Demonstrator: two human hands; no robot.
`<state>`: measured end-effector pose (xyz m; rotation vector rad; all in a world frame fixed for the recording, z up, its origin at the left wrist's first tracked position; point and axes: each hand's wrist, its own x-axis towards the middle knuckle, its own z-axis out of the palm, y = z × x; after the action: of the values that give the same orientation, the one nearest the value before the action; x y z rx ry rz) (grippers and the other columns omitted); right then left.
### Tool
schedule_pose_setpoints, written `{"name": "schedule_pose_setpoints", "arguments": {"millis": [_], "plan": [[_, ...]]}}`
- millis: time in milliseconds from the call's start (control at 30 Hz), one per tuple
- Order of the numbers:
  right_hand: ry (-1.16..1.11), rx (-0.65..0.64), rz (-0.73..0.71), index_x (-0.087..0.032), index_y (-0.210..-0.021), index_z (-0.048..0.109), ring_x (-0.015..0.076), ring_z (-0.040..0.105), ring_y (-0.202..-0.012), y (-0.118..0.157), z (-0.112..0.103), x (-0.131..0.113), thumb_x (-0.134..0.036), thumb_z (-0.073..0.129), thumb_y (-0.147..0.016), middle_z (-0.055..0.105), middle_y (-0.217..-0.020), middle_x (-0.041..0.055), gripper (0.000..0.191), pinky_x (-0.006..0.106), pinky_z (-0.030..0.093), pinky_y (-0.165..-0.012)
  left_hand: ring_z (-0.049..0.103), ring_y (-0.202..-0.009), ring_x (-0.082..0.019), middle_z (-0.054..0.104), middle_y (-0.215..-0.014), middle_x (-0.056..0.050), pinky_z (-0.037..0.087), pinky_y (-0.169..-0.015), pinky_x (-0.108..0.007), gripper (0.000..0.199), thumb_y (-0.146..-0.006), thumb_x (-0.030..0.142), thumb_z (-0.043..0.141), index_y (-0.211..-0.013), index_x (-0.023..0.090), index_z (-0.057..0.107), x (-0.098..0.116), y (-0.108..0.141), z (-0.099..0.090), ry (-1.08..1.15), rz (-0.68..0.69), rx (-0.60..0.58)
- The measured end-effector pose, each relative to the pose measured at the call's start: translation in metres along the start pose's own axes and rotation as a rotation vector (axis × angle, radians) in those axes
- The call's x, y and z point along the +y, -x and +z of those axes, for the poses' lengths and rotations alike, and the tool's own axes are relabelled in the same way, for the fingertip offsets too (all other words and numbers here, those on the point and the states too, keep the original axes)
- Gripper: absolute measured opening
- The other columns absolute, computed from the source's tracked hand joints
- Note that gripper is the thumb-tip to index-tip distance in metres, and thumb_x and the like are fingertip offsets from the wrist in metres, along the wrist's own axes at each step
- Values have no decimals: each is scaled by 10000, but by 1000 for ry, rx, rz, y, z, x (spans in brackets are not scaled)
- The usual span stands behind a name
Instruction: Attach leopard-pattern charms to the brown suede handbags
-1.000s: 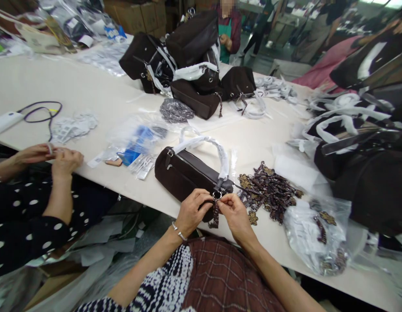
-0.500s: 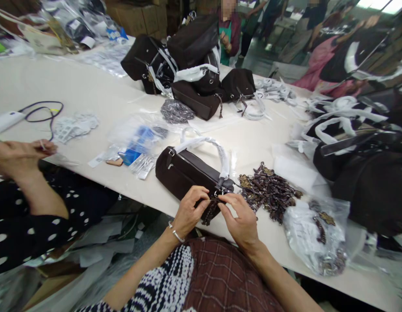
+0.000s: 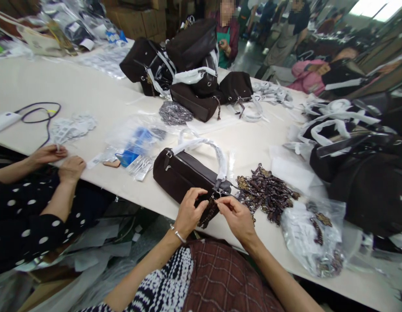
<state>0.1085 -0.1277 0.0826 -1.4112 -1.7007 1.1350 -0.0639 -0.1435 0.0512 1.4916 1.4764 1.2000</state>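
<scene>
In front of me a dark brown handbag (image 3: 175,175) lies on the table, its handles (image 3: 217,151) wrapped in white film. At the bag's near end, by the metal ring under the handle, a dark braided bag charm (image 3: 207,213) hangs down. My left hand (image 3: 190,213) is closed, thumb and fingers at the charm's upper part. From the other side my right hand (image 3: 237,217) pinches the charm's top near the ring. The exact clasp is too small to make out. Just right of the bag lies a heap of similar charms (image 3: 269,195).
Clear plastic bag (image 3: 313,242) with charms sits at the right table edge. More dark handbags (image 3: 366,186) are piled to the right, others (image 3: 194,47) at the back. A blue packet (image 3: 134,147) lies left. A co-worker's hands (image 3: 71,169) rest at the left edge.
My right fingers have drawn together into a tighter pinch near the ring; my left hand has barely moved. The co-worker's hands on the left have come down to the table edge.
</scene>
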Motion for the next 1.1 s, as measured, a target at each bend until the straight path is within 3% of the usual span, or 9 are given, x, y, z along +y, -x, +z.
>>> {"name": "schedule_pose_setpoints", "arguments": {"millis": [100, 233, 467, 700, 833, 967, 1100], "plan": [[-175, -16, 144, -189, -860, 651, 136, 545, -645, -5, -3, -3, -387, 625, -838, 635, -729, 6, 200, 262, 444, -611, 540, -980, -209, 597, -1020, -41, 441, -885, -366, 237, -817, 210, 642, -1049, 213, 592, -7, -7, 11, -158, 31, -36], [-280, -22, 211, -176, -825, 652, 143, 550, -665, -14, -6, -8, -418, 678, -784, 623, -721, 13, 247, 272, 459, -644, 527, -876, -199, 581, -898, -20, 434, -807, -348, 122, -806, 235, 650, -891, 199, 570, -8, -15, 22, -299, 57, -12], [-442, 11, 252, -186, -892, 681, 134, 575, -680, -23, -8, 2, -426, 723, -750, 650, -786, 14, 282, 277, 482, -677, 525, -676, -126, 548, -741, 32, 413, -654, -259, 86, -818, 153, 572, -881, 209, 591, 10, -1, 14, -150, -101, -23], [-256, -79, 196, -180, -862, 718, 155, 599, -677, -22, -10, -3, -395, 717, -749, 679, -749, 25, 243, 289, 496, -675, 565, -811, -151, 597, -843, -3, 430, -762, -288, 85, -819, 140, 535, -824, 201, 594, 13, 4, 3, -182, -125, 186], [-166, -101, 142, -190, -874, 718, 175, 612, -700, -21, -9, -2, -388, 678, -775, 696, -789, 36, 225, 301, 499, -676, 570, -712, -129, 603, -785, 26, 437, -683, -261, 30, -822, 192, 549, -826, 207, 523, 8, 2, 3, -7, -255, 135], [-97, -109, 89, -205, -870, 715, 180, 616, -712, -20, -8, 0, -361, 649, -800, 700, -801, 32, 184, 305, 496, -682, 592, -756, -130, 639, -802, 21, 438, -692, -247, 194, -792, 231, 610, -742, 205, 424, 5, -1, 1, 184, -305, 124], [35, -107, -62, -225, -866, 719, 189, 631, -759, -21, -5, -6, -333, 608, -840, 706, -846, 34, 157, 318, 487, -727, 602, -714, -120, 686, -835, -4, 437, -645, -231, 295, -764, 223, 639, -705, 204, 350, 1, -6, 4, 504, -354, 91]]}}
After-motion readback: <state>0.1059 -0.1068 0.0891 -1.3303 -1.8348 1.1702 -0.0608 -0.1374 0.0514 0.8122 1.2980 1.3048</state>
